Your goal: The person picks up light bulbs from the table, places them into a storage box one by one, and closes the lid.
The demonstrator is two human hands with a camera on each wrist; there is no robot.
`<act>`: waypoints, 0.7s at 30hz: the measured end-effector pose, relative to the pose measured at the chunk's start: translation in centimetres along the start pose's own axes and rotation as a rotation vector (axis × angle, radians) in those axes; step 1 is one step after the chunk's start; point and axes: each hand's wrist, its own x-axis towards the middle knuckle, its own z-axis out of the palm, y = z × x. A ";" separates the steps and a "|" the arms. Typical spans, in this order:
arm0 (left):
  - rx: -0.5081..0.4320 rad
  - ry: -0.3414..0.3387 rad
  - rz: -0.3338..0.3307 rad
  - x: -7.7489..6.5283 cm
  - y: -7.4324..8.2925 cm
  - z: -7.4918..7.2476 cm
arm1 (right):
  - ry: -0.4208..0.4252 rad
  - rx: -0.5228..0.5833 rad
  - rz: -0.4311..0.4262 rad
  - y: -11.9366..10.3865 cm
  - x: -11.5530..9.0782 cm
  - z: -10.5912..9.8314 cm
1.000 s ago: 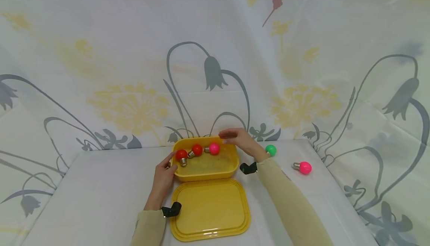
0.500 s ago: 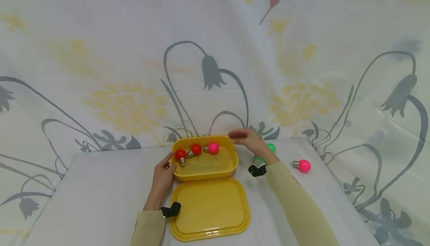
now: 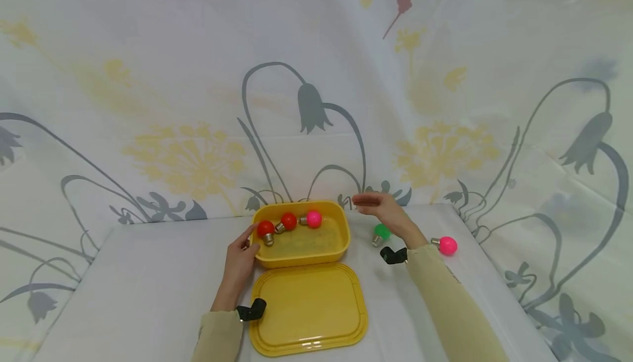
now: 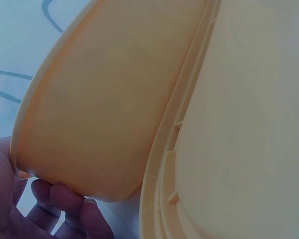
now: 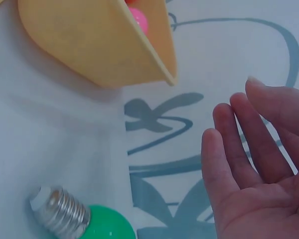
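Note:
My left hand (image 3: 239, 260) holds the left end of a yellow plastic box (image 3: 301, 256); in the left wrist view its fingers (image 4: 67, 199) curl against the box's outer wall. Inside the box lie a red bulb (image 3: 265, 228) at the left, a second red bulb (image 3: 289, 221) and a pink bulb (image 3: 314, 219), all with metal screw bases. Beyond the box's right end, my right hand (image 3: 386, 212) is raised over the table, fingers extended and nothing in them. Below it lies a green bulb (image 3: 382, 232), its screw base toward me.
The yellow lid (image 3: 309, 308) lies flat in front of the box. Another pink bulb (image 3: 448, 245) rests farther right on the white table (image 3: 163, 279), beside my right sleeve. Behind the table hangs a flower-patterned cloth (image 3: 198, 76).
My right hand has moved right, from over the box's right rim to beyond its end. One green bulb has come into sight; another is now hidden behind the hand. The left hand stays put.

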 end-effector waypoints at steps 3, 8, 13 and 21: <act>0.006 -0.003 0.000 0.0 0.0 0.0 | 0.013 -0.028 0.006 0.1 -0.5 -0.7; 0.004 -0.001 -0.002 0.1 -0.1 0.0 | 0.052 -0.104 0.013 0.5 -1.3 -1.7; 0.005 0.003 -0.008 0.1 -0.1 -0.1 | 0.094 -0.106 0.027 0.8 -2.1 -2.5; -0.007 0.000 0.006 0.2 -0.3 0.0 | 0.094 -0.104 -0.002 1.5 -3.2 -3.2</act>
